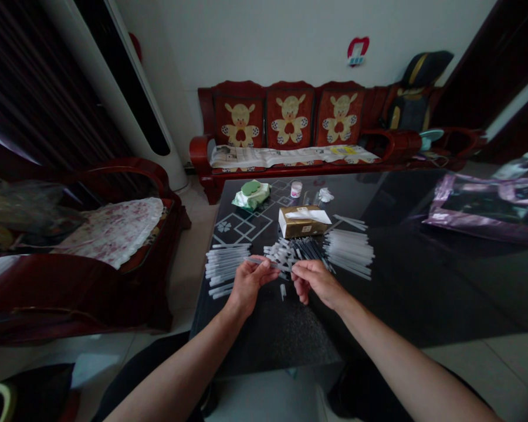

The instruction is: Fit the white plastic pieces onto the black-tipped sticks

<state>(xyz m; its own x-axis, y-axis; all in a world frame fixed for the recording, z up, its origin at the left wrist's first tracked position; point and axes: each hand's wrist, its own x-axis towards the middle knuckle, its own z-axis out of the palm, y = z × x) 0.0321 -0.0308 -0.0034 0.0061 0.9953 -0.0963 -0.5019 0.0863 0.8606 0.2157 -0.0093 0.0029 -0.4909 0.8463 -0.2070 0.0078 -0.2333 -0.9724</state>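
Observation:
My left hand [251, 285] is closed around a slim translucent pen barrel [270, 265], which points right toward my other hand. Pinched at the barrel's right end, the fingers of my right hand [315, 279] hold a small pale piece that looks like a pen cap [293, 264]; how the two fit together is too small to see. Just behind my hands lies a pile of short white caps [278, 249], with dark thin refills [308, 247] beside it. One loose cap [283, 292] rests on the tabletop between my hands.
Capped-looking pens [224, 266] lie in rows at left on the black table [264, 346]; translucent barrels [348, 252] are stacked at right. Behind stand a gold tissue box [305, 227], green wipes pack [250, 195] and small cup [296, 189]. A purple-edged bag [479, 225] sits far right.

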